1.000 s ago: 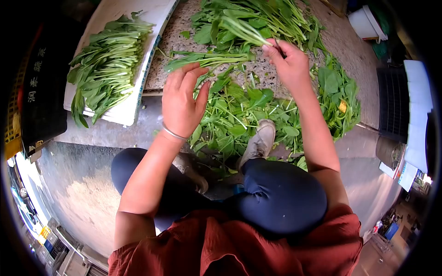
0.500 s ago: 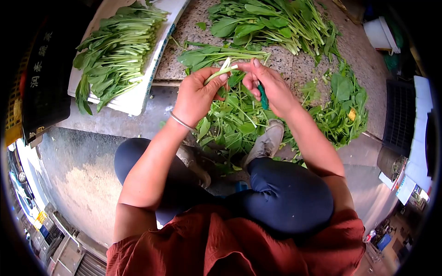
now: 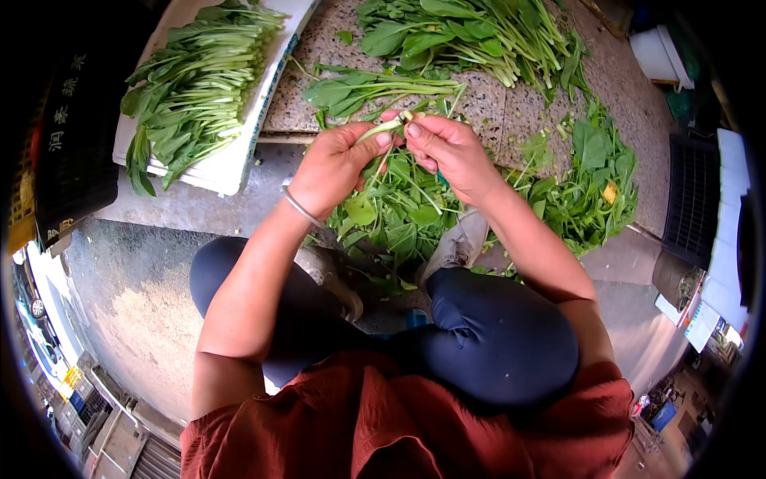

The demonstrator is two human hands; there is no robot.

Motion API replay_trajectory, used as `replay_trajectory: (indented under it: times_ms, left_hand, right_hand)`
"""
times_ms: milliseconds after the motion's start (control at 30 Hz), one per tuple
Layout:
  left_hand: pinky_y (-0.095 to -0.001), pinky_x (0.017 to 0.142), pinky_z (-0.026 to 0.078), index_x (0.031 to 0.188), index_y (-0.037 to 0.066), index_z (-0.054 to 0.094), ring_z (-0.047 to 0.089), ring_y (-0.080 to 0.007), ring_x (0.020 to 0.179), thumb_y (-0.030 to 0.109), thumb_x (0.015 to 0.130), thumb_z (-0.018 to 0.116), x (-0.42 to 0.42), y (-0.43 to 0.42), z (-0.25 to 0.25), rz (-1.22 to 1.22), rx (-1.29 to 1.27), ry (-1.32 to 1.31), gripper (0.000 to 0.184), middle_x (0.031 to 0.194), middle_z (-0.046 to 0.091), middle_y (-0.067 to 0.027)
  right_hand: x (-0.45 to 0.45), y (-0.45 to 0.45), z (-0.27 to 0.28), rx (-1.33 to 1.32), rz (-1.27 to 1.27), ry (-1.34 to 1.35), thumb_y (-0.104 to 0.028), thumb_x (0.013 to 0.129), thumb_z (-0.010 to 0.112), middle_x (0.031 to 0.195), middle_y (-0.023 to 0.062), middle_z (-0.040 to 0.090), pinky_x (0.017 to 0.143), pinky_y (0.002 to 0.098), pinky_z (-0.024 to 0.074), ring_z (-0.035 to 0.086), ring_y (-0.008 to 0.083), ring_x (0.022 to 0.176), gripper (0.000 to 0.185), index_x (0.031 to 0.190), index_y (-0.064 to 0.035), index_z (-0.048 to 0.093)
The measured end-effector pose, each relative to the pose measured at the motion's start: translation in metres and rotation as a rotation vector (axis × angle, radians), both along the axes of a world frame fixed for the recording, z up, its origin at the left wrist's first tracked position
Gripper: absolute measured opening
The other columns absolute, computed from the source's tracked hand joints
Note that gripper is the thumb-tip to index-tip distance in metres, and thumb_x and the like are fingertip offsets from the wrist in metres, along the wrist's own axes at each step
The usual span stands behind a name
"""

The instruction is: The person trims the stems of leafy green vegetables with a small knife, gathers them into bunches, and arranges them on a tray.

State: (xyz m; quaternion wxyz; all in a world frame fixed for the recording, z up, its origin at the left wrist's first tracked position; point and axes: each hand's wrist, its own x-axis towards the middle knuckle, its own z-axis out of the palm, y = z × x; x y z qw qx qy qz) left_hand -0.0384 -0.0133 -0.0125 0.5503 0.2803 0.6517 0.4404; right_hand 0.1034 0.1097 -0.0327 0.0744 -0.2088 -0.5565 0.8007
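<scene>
My left hand (image 3: 331, 164), a bangle on its wrist, is closed around a leafy green stalk (image 3: 384, 130) whose pale cut end points toward my right hand. Right beside it, my right hand (image 3: 455, 156) is closed on a small green-handled knife (image 3: 441, 179). Most of the knife is hidden by the fingers, and a dark bit of it shows at the stalk's end by the thumb. Below both hands lies a heap of loose leaves (image 3: 399, 219). Just beyond them, a few leafy stalks (image 3: 359, 89) rest on the speckled stone slab (image 3: 487, 112).
Trimmed greens (image 3: 211, 76) lie in rows on a white foam tray (image 3: 227, 172) at the left. A large bunch of greens (image 3: 479, 36) sits at the back, with more leaves (image 3: 594, 172) to the right. Black crates (image 3: 690, 199) and a white bucket (image 3: 661, 56) stand at the sides.
My right hand has moved in to the stalk's end, with its index finger now curled instead of stretched out. My left hand has shifted slightly left.
</scene>
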Motion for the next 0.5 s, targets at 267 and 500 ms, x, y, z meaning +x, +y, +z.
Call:
replay_trajectory:
  times_ms: [267,500]
  left_hand:
    - [-0.0155,0.051,0.039,0.102,0.004,0.059,0.049,-0.0034,0.063,0.026,0.09,0.053,0.001,-0.003,-0.005,0.012,0.04,-0.06,0.026,0.079,0.061,-0.0007]
    - [-0.017,0.052,0.039,0.089,0.004,0.057,0.047,-0.0045,0.059,0.026,0.086,0.06,-0.002,-0.003,-0.009,0.153,0.094,-0.063,0.023,0.075,0.059,-0.0005]
  right_hand:
    - [0.004,0.001,0.004,-0.001,-0.097,-0.153,-0.03,0.089,0.055,0.067,-0.004,0.043,0.047,0.0169,0.027,0.035,0.0028,0.054,0.044,0.119,0.0015,0.05]
    - [-0.003,0.021,-0.015,0.322,-0.23,-0.279,-0.022,0.085,0.061,0.067,-0.0049,0.05,0.045,0.0186,0.0291,0.036,0.0036,0.051,0.023,0.103,-0.0077,0.062]
